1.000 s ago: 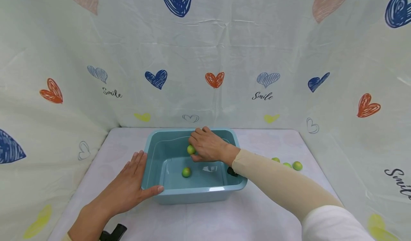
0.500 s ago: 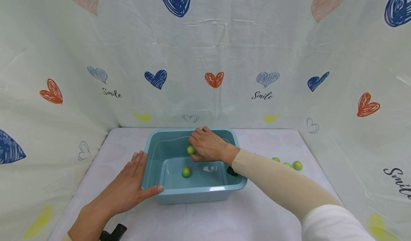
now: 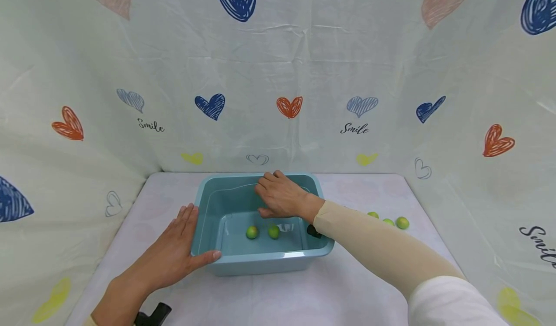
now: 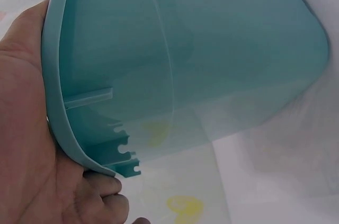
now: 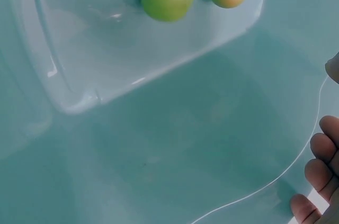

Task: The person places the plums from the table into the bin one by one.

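A blue-green plastic basin point(image 3: 234, 265) stands on the table. My left hand point(image 3: 173, 249) lies along its left rim, fingers straight, thumb over the front edge. In the left wrist view, my left palm point(image 4: 26, 123) touches the basin rim. My right hand point(image 3: 282, 196) is inside the basin towards the back and holds nothing. Its thumb and fingers point(image 5: 318, 173) are apart in the right wrist view. Two small round green fruits, one with a reddish blush point(image 3: 252, 232) and one plainer point(image 3: 274, 231), sit on the basin floor, nearer the front than the right hand.
More green fruits point(image 3: 402, 223) lie on the white-covered table point(image 3: 360, 287) to the right, partly behind the right forearm. A thin pale line point(image 5: 254, 192) runs along the basin's inner wall. A heart-patterned sheet point(image 3: 321, 75) hangs behind and at the sides.
The green fruit that was in my right hand has left it and now sits on the basin floor, right of the other. Both hands have stayed in place.
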`<state>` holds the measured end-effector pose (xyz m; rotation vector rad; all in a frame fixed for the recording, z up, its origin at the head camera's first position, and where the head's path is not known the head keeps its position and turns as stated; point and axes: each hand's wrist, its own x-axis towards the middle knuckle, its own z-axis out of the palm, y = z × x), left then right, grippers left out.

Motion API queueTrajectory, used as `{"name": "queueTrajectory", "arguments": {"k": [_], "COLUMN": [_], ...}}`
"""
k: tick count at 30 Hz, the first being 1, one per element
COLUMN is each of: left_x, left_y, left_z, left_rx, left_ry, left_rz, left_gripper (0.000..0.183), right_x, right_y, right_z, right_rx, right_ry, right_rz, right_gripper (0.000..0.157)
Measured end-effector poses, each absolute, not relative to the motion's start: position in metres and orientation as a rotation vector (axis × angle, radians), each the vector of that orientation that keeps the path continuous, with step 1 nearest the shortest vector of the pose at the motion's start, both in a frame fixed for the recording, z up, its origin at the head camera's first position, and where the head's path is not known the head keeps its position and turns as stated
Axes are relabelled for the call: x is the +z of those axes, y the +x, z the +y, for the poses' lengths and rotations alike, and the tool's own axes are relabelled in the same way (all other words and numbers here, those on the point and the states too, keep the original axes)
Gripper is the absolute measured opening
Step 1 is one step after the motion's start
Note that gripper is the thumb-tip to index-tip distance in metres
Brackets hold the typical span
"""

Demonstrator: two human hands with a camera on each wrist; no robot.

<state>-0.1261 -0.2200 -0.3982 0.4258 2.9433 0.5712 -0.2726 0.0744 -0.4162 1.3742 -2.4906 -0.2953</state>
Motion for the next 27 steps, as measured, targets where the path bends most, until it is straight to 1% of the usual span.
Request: {"name": "queueTrajectory", "arguments": {"k": [16,22,27], "left_x": [-0.399,-0.399,-0.399], "left_y": [-0.126,-0.126,-0.127], "left_z": [-0.22,-0.219,-0.218], "left_rx": [0.566,0.556,0.557], "left_ry": [0.415,0.394,0.381], "left_rz": [2.944,2.935,2.936], "left_gripper": [0.133,0.135,0.136], "right_x": [-0.406,-0.383,-0.358], "right_y": [-0.271,-0.269,-0.267], "right_z": [0.08,0.09,0.115], "right_rx": [-0.266,-0.147,-0.016], "right_ry": [1.331,1.271,1.142], "right_rz": [-2.497,-2.518,-2.594], "right_gripper": [0.041,0.039,0.039]}}
